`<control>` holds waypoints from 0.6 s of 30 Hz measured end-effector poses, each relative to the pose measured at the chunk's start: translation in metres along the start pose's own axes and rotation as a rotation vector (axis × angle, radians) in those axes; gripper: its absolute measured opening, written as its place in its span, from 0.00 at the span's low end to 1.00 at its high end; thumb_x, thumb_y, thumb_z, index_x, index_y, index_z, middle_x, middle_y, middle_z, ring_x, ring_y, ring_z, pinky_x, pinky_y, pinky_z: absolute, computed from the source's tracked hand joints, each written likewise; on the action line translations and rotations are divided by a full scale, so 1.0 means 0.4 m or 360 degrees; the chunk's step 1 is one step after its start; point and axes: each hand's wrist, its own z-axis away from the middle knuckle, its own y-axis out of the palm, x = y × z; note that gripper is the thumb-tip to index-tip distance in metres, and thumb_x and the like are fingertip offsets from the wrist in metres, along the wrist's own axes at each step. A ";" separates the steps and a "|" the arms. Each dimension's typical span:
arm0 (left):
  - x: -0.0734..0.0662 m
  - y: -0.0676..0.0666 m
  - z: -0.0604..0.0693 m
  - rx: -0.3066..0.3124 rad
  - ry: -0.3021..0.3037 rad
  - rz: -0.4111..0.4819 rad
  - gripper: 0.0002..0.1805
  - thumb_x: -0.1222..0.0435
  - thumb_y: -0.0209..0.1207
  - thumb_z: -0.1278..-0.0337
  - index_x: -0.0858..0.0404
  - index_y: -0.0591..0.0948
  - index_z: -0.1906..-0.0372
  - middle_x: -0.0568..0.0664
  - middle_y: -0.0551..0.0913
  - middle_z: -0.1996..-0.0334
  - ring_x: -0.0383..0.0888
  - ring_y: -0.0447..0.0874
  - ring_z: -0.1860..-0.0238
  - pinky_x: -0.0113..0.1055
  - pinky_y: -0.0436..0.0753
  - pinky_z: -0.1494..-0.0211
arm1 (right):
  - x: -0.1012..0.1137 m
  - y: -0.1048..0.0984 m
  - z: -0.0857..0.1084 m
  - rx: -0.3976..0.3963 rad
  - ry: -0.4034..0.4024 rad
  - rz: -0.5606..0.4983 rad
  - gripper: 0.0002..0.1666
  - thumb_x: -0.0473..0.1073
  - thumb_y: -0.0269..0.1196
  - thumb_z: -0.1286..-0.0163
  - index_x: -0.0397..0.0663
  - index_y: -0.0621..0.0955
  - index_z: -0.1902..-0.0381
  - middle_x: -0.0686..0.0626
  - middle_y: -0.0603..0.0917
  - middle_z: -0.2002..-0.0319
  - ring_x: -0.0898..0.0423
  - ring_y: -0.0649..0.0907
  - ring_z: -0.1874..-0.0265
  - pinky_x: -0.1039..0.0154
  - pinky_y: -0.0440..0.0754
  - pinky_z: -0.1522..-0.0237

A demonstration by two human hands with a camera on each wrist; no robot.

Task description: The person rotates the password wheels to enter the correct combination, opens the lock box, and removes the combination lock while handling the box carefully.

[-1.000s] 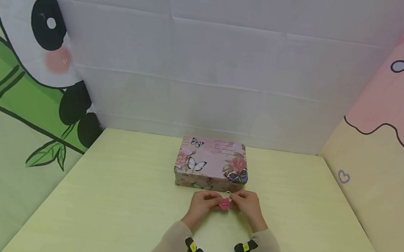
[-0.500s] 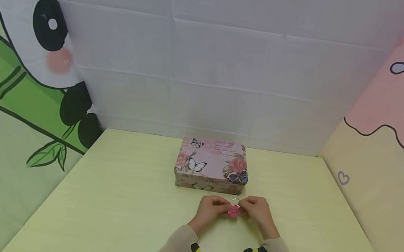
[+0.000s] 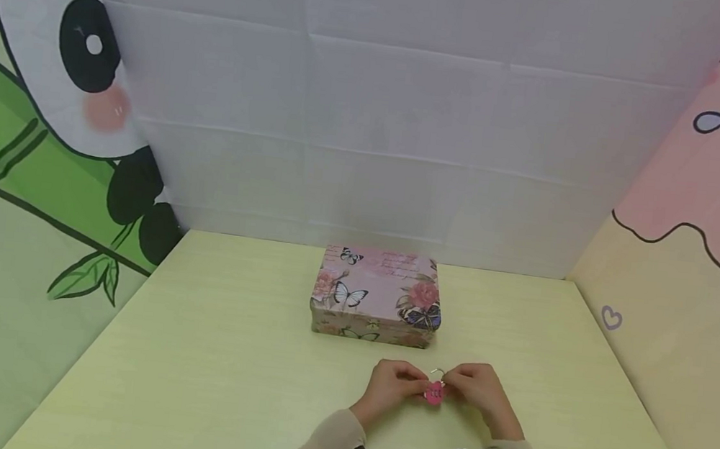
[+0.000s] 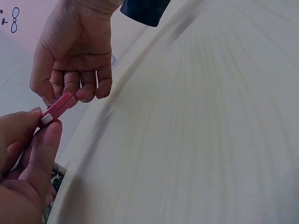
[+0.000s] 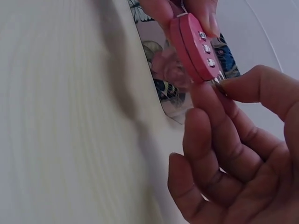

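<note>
A small pink combination padlock (image 3: 434,393) is held above the table between both hands. Three number dials show on its face in the right wrist view, and its metal shackle stands up from the top in the head view. My left hand (image 3: 389,392) pinches the padlock body (image 4: 57,108) between thumb and fingers. At the other side, my right hand (image 3: 480,394) pinches a metal part (image 5: 219,85) at the padlock's edge with thumb and forefinger. The fingertips partly hide the shackle, so I cannot tell whether both its ends are free.
A pink box (image 3: 376,295) with butterflies and roses sits with its lid down beyond the hands, a metal clasp (image 3: 373,324) on its front. The pale yellow table (image 3: 201,383) meets a white cloth wall (image 3: 397,112) at the back.
Both hands have moved right and nearer to me with the padlock, away from the box. Their grips look the same, and the box has stayed in place.
</note>
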 end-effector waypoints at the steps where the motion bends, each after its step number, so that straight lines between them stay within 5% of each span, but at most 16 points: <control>1: -0.001 0.005 0.002 0.0006 0.0003 0.0000 0.04 0.75 0.69 0.47 0.74 0.87 0.68 0.60 0.87 0.73 0.41 0.86 0.74 0.34 0.87 0.69 | -0.002 -0.005 0.002 0.0011 -0.0003 0.0002 0.08 0.35 0.66 0.39 0.34 0.85 0.74 0.48 0.83 0.78 0.56 0.78 0.76 0.63 0.79 0.73; 18: 0.002 0.060 0.013 0.0103 -0.0033 -0.0145 0.04 0.72 0.71 0.49 0.71 0.88 0.70 0.49 0.87 0.77 0.34 0.82 0.79 0.25 0.83 0.73 | -0.044 -0.063 0.038 0.0122 0.0083 0.0011 0.09 0.36 0.65 0.37 0.33 0.85 0.71 0.50 0.84 0.77 0.56 0.79 0.75 0.64 0.78 0.72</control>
